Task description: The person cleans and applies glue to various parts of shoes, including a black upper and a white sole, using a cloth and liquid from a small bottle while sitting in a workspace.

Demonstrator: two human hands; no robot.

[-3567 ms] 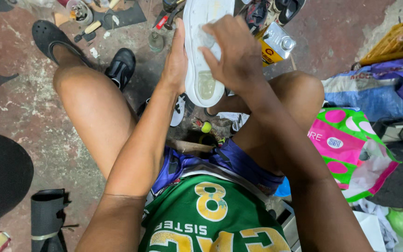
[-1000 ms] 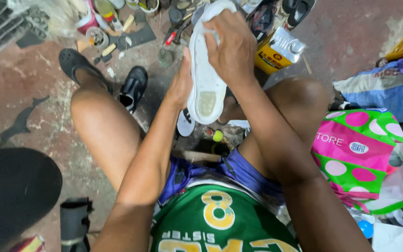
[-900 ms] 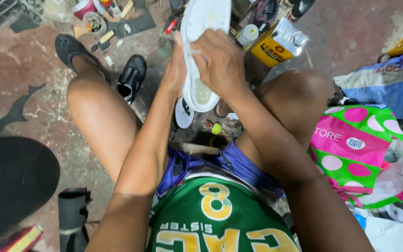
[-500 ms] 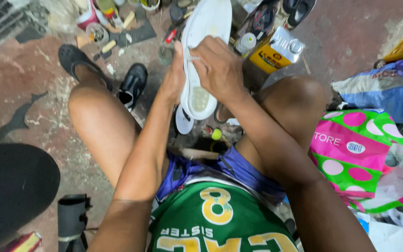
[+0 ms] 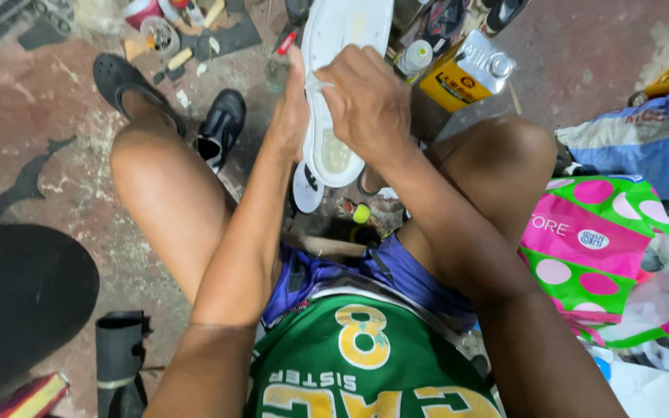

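Rubbing white shoe sole point(image 5: 340, 93), sole-up, above floor clutter.
L hand point(image 5: 292, 116) grips sole's side edge; R hand point(image 5: 365, 101) closed on small cloth wad. Next, prob.: keep sole steady, work toward heel.

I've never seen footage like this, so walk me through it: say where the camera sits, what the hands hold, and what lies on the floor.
The one camera is worn on the person's head and looks down at their lap and knees. The left hand steadies a white rubber shoe sole from the side, while the right hand presses a small pale scrap against its surface. On the stained concrete floor lie a black shoe, a yellow and silver metal can, a small white bottle and scattered tools. A pink and green dotted bag sits at the right.
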